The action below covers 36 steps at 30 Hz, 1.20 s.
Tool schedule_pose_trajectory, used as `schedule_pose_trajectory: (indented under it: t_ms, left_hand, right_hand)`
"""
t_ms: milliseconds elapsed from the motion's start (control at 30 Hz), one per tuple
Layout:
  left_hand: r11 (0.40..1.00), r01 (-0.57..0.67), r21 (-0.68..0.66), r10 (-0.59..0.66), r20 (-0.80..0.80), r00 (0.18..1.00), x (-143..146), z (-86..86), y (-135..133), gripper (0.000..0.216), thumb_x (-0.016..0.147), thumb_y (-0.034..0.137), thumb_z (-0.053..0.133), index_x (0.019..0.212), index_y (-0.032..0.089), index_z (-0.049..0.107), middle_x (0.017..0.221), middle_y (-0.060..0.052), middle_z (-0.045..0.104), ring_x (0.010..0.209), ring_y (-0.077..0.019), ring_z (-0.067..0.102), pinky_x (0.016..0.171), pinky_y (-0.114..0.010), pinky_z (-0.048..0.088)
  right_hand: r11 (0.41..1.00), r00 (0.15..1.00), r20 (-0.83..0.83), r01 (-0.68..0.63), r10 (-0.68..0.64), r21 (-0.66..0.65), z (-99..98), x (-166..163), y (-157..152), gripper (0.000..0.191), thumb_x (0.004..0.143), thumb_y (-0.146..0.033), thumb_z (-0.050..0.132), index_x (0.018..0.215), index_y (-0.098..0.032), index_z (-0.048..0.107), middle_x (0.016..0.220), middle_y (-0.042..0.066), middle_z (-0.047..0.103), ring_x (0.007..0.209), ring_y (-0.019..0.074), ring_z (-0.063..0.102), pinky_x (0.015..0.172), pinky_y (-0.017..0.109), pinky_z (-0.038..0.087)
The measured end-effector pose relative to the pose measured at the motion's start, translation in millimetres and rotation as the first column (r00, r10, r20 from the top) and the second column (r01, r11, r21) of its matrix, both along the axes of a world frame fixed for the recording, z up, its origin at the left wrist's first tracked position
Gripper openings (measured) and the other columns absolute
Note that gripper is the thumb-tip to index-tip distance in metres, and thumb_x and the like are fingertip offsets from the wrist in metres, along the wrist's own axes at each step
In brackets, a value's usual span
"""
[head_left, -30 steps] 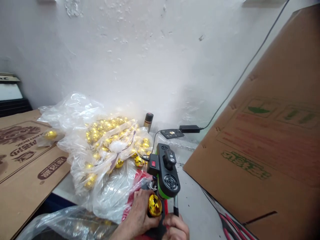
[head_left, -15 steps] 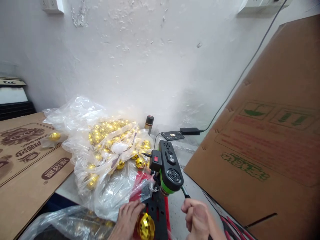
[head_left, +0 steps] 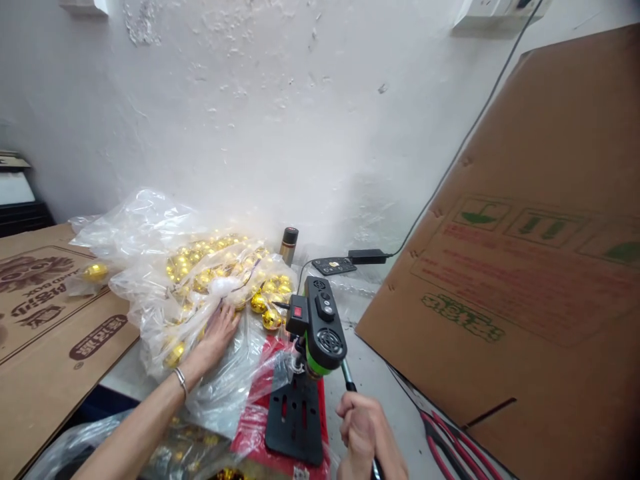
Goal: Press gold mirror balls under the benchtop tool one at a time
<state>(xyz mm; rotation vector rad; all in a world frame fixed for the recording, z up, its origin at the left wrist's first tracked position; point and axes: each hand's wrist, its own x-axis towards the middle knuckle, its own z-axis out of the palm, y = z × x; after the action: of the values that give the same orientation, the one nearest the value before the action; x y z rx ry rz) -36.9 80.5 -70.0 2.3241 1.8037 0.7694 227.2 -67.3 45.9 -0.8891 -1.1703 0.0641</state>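
My left hand reaches into the mouth of a clear plastic bag. Its fingers are stretched out among the folds, and their tips are partly hidden. Gold faceted balls fill the bag, and a few gold balls lie by its right edge. Fingers wrapped round, my right hand is closed on a black-gripped metal lever. The lever runs up to a black and green press-like device with a red switch. Below that device, a slotted black base plate lies on red plastic.
A large cardboard box leans at the right. Another cardboard box lies at the left, a gold ball in plastic on it. Near the wall are a dark bottle and a power adapter with a cable. Red and black tool handles show lower right.
My left hand has moved from beside a gold ball near the base plate up and left into the bag. That ball no longer shows there. My right hand still grips the lever.
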Motion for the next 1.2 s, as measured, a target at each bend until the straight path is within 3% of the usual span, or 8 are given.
schedule_pose_trajectory:
  t_ms: [200, 267, 400, 500, 667, 833, 1000, 1200]
  left_hand:
    - [0.997, 0.037, -0.071, -0.031, 0.084, 0.996, 12, 33.1, -11, 0.049, 0.081, 0.025, 0.065, 0.130, 0.020, 0.066, 0.126, -0.017, 0.077, 0.121, -0.0389, 0.071, 0.109, -0.055, 0.054]
    - [0.988, 0.085, -0.132, -0.048, 0.267, 0.962, 29, 35.5, -22, 0.050, 0.086, 0.036, 0.067, 0.133, 0.021, 0.062, 0.121, -0.013, 0.078, 0.109, -0.0332, 0.076, 0.099, -0.048, 0.060]
    - [0.929, 0.234, -0.287, 0.091, 0.790, 0.607, 68, 22.5, -56, 0.066, 0.082, 0.064, 0.074, 0.127, 0.019, 0.058, 0.117, -0.014, 0.080, 0.105, -0.0325, 0.078, 0.094, -0.047, 0.062]
    - [0.893, 0.294, -0.339, 0.169, 0.861, 0.479, 91, 10.2, -78, 0.075, 0.079, 0.073, 0.076, 0.127, 0.019, 0.059, 0.119, -0.015, 0.081, 0.112, -0.0347, 0.076, 0.100, -0.050, 0.059]
    - [0.898, 0.307, -0.314, 0.109, 0.837, 0.536, 113, -4.3, -96, 0.072, 0.082, 0.071, 0.079, 0.131, 0.021, 0.063, 0.129, -0.013, 0.079, 0.122, -0.0337, 0.073, 0.108, -0.046, 0.056]
    - [0.929, 0.288, -0.230, -0.031, 0.729, 0.684, 121, -13.7, -98, 0.052, 0.085, 0.051, 0.080, 0.128, 0.025, 0.067, 0.126, -0.011, 0.079, 0.120, -0.0333, 0.072, 0.108, -0.048, 0.056]
    - [0.970, 0.193, -0.147, -0.065, 0.607, 0.792, 129, -20.0, -96, 0.055, 0.080, 0.039, 0.082, 0.132, 0.024, 0.068, 0.133, -0.014, 0.077, 0.124, -0.0381, 0.070, 0.109, -0.055, 0.054]
    - [0.972, 0.202, -0.120, -0.111, 0.522, 0.846, 137, -18.9, -99, 0.062, 0.078, 0.031, 0.079, 0.139, 0.025, 0.068, 0.135, -0.015, 0.077, 0.124, -0.0398, 0.069, 0.111, -0.057, 0.052]
  right_hand:
    - [0.995, 0.997, 0.075, -0.011, 0.004, 0.099, -1.4, 7, 8, 0.035, 0.104, -0.012, 0.055, 0.071, -0.020, 0.051, 0.067, -0.002, 0.056, 0.054, 0.0086, 0.052, 0.052, 0.024, 0.036]
    - [0.990, 0.995, 0.098, -0.038, 0.025, 0.138, 4.2, 10, 9, 0.035, 0.103, -0.007, 0.053, 0.071, -0.021, 0.050, 0.065, -0.003, 0.053, 0.056, 0.0094, 0.053, 0.053, 0.024, 0.038]
    - [0.992, 0.983, 0.172, -0.085, 0.067, 0.098, 20.1, 18, 14, 0.034, 0.104, -0.006, 0.050, 0.074, -0.021, 0.052, 0.065, -0.003, 0.051, 0.057, 0.0083, 0.053, 0.054, 0.022, 0.041]
    - [0.993, 0.982, 0.173, -0.095, 0.081, 0.075, 28.2, 20, 16, 0.034, 0.106, -0.007, 0.050, 0.075, -0.021, 0.052, 0.065, -0.004, 0.051, 0.057, 0.0077, 0.054, 0.056, 0.021, 0.044]
    - [0.992, 0.978, 0.192, -0.095, 0.078, 0.084, 28.7, 21, 17, 0.032, 0.106, -0.008, 0.050, 0.077, -0.021, 0.053, 0.066, -0.004, 0.053, 0.057, 0.0075, 0.054, 0.056, 0.021, 0.044]
    - [0.990, 0.975, 0.205, -0.102, 0.081, 0.093, 26.3, 21, 14, 0.031, 0.105, -0.007, 0.049, 0.078, -0.021, 0.053, 0.067, -0.004, 0.055, 0.058, 0.0079, 0.056, 0.056, 0.021, 0.044]
    - [0.993, 0.975, 0.210, -0.092, 0.074, 0.078, 23.2, 20, 12, 0.030, 0.105, -0.007, 0.049, 0.079, -0.021, 0.052, 0.068, -0.004, 0.055, 0.059, 0.0072, 0.055, 0.056, 0.020, 0.044]
    - [0.994, 0.973, 0.218, -0.093, 0.080, 0.051, 21.9, 23, 9, 0.029, 0.104, -0.006, 0.050, 0.079, -0.020, 0.055, 0.069, -0.003, 0.057, 0.059, 0.0086, 0.057, 0.055, 0.022, 0.045]
